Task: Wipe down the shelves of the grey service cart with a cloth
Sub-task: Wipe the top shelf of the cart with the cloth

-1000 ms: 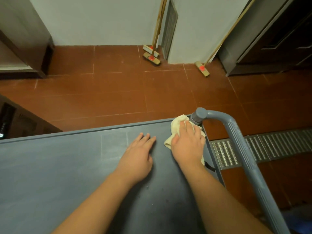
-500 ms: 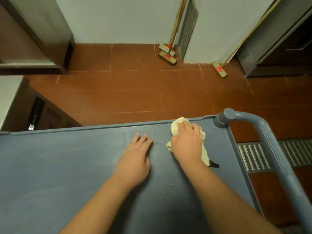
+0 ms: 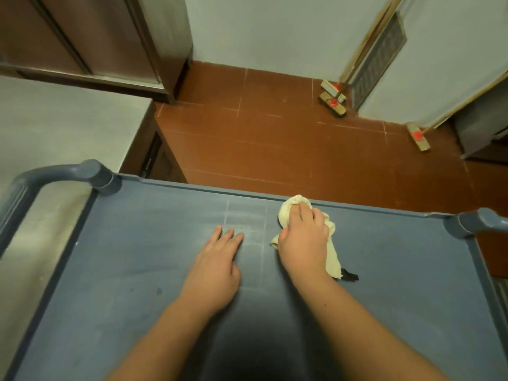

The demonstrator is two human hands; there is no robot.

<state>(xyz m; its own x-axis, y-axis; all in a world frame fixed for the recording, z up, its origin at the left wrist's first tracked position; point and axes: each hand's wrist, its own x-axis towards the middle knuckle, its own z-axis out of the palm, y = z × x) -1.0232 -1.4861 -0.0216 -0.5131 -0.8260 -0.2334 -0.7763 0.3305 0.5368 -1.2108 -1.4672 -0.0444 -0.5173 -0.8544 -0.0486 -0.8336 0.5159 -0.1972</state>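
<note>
Right hand [image 3: 302, 240] presses the bunched cream cloth [image 3: 331, 259] near the cart's top shelf [image 3: 137, 257] far edge, left hand [image 3: 217, 268] flat alongside, unwiped shelf stretching leftward.

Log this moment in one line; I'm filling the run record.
right hand presses cloth | left hand flat on cart top shelf | stage: wiping

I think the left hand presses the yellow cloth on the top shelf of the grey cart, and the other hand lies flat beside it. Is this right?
Not quite. In the head view it is the right hand that presses the yellow cloth on the top shelf of the grey cart; the left hand lies flat beside it.
</note>
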